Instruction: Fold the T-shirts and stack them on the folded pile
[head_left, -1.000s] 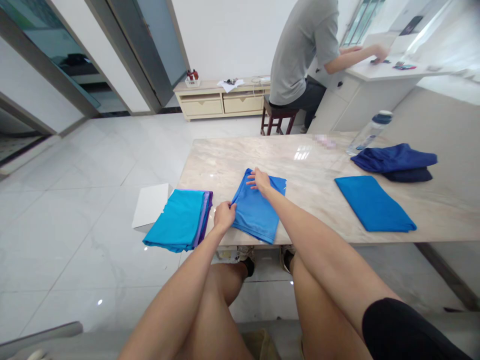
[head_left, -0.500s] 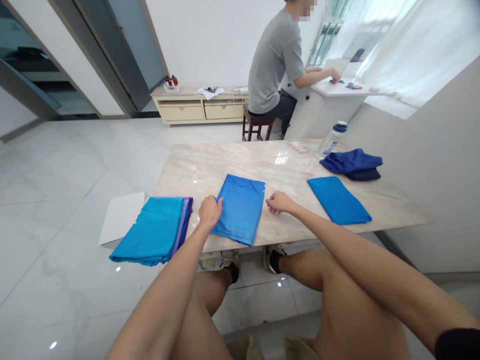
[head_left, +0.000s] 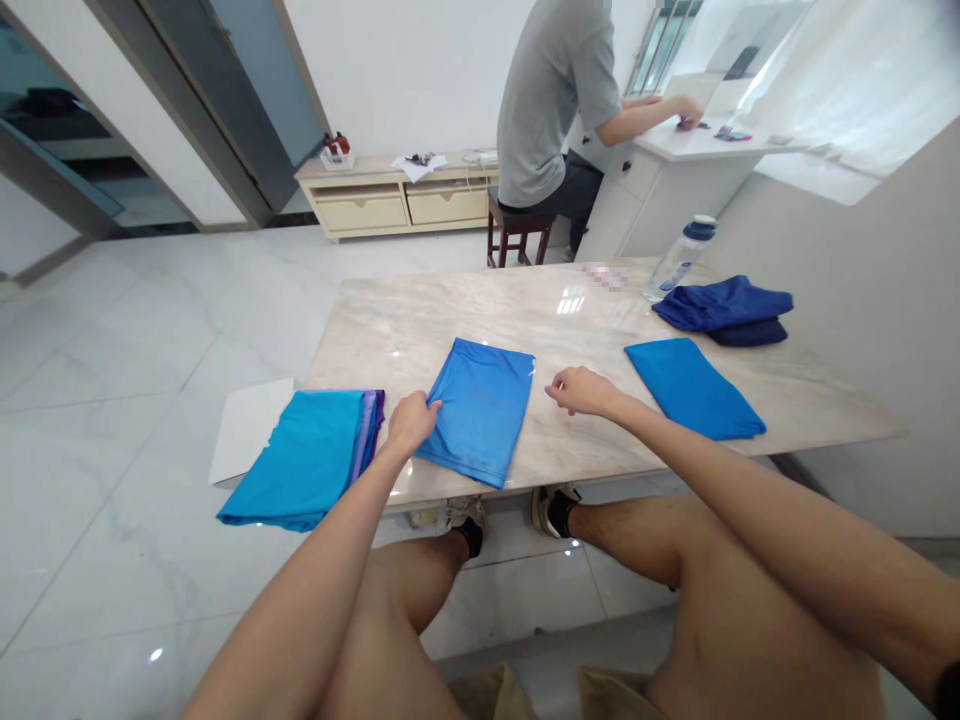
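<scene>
A folded blue cloth [head_left: 484, 410] lies flat on the marble-patterned table [head_left: 405, 310] in front of me. My left hand [head_left: 412, 422] is closed on its left edge, thumb on top. To the right of the cloth, my right hand [head_left: 581, 390] hovers with fingers curled in and nothing visible in them; a small gap separates it from the cloth. Left of my left hand, a stack of folded cloths [head_left: 300, 455], turquoise on top with lilac and purple edges below, overhangs the table's front edge. Another folded blue cloth [head_left: 694, 388] rests to the right.
Crumpled dark blue fabric [head_left: 727, 308] and a clear water bottle [head_left: 681, 258] stand at the table's back right. A white box or board [head_left: 251, 425] shows behind the stack. Beyond the table, a person [head_left: 555, 105] sits on a stool [head_left: 517, 225] at a white desk [head_left: 675, 180].
The view has shifted slightly. My right hand has drawn a little to the right, away from the cloth. My left hand stays at the cloth's left edge, moved slightly left.
</scene>
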